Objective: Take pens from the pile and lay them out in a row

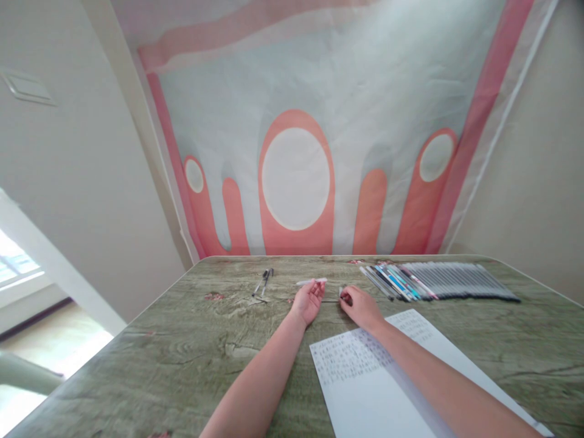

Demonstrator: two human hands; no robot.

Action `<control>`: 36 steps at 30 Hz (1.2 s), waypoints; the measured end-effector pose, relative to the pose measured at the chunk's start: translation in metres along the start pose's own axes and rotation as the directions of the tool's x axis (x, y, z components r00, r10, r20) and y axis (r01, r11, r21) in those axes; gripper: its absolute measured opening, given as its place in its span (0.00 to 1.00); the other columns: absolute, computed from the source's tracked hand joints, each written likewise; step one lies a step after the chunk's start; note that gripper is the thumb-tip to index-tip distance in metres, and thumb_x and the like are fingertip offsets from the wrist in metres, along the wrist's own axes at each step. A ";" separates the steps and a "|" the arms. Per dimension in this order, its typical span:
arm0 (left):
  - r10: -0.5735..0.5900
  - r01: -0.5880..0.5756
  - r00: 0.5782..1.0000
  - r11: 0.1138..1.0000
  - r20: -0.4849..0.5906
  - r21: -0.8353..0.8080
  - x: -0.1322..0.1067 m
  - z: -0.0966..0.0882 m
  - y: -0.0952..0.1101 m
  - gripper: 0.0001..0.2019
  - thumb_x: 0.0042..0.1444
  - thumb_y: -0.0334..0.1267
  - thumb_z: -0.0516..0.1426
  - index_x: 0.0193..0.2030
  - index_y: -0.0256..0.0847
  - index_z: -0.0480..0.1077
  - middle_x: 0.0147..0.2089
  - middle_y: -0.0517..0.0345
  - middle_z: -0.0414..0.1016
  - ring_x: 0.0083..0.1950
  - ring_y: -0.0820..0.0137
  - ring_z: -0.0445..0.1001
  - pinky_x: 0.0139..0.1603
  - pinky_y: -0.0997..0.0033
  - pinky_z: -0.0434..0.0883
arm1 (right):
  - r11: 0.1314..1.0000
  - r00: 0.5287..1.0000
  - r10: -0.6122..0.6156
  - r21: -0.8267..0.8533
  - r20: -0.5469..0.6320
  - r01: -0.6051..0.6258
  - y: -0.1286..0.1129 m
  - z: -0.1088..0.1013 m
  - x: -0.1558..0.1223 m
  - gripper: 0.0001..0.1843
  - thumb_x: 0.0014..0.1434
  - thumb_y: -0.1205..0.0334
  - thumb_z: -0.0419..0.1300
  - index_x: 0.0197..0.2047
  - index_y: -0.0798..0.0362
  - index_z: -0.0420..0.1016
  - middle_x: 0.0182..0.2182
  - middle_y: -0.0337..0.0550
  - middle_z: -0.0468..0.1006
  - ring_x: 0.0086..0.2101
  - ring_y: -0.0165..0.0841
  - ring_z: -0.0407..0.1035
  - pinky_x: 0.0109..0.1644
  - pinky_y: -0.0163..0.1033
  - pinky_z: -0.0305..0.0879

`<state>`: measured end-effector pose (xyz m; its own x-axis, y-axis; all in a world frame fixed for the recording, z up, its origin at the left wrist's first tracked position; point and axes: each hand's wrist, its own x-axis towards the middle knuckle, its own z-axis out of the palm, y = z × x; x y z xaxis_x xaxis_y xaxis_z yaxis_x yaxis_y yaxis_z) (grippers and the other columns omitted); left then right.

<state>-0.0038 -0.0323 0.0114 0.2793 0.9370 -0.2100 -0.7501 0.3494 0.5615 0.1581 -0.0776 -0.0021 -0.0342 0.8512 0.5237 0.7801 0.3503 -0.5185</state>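
Observation:
My left hand [309, 302] is turned palm up, with its fingers curled round a slim whitish pen barrel [303, 282] that lies crosswise at the fingertips. To its right, my right hand [362, 307] is closed in a pinch just above the table. A small greyish piece [340, 291] shows at its fingertips, too small to name. A thin dark line runs between the hands; whether it is a pen part or the table's grain I cannot tell. Below my right forearm lies a white sheet of paper [356, 395] with rows of handwriting.
Right of my hands, a long row of grey pens [460, 281] lies side by side, with several coloured pens [401, 283] at its left end. A few black and clear pens [263, 283] lie at the left. The wood-patterned table [182, 353] meets a pink-and-grey printed backdrop [296, 243].

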 end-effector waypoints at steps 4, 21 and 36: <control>0.031 -0.033 0.999 0.997 0.037 0.072 -0.003 0.002 -0.006 0.03 0.50 0.29 0.55 0.28 0.34 0.63 0.29 0.54 0.71 0.33 0.76 0.72 0.40 0.76 0.69 | 0.993 0.999 -0.012 0.117 -0.051 0.018 -0.003 -0.001 0.002 0.06 0.52 0.62 0.51 0.33 0.52 0.67 0.27 0.39 0.71 0.27 0.30 0.66 0.32 0.35 0.61; 0.044 -0.074 0.990 0.968 0.131 0.240 -0.005 0.003 -0.014 0.05 0.50 0.32 0.56 0.32 0.36 0.62 0.31 0.54 0.71 0.33 0.75 0.71 0.39 0.73 0.67 | 0.980 0.990 -0.089 0.167 -0.108 0.106 -0.007 -0.004 0.003 0.09 0.54 0.56 0.52 0.33 0.52 0.66 0.27 0.41 0.70 0.27 0.31 0.66 0.34 0.36 0.64; 0.064 -0.097 0.990 0.957 0.127 0.273 -0.004 0.001 -0.015 0.07 0.48 0.34 0.57 0.33 0.37 0.61 0.32 0.53 0.71 0.34 0.73 0.71 0.38 0.72 0.67 | 0.990 0.991 -0.050 0.122 -0.126 0.066 -0.003 -0.001 0.002 0.10 0.53 0.55 0.53 0.34 0.53 0.66 0.27 0.40 0.69 0.24 0.29 0.64 0.30 0.34 0.62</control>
<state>0.0075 -0.0411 0.0045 0.3049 0.9498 -0.0700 -0.5813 0.2438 0.7763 0.1568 -0.0769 0.0012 0.0060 0.7763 0.6303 0.6939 0.4506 -0.5616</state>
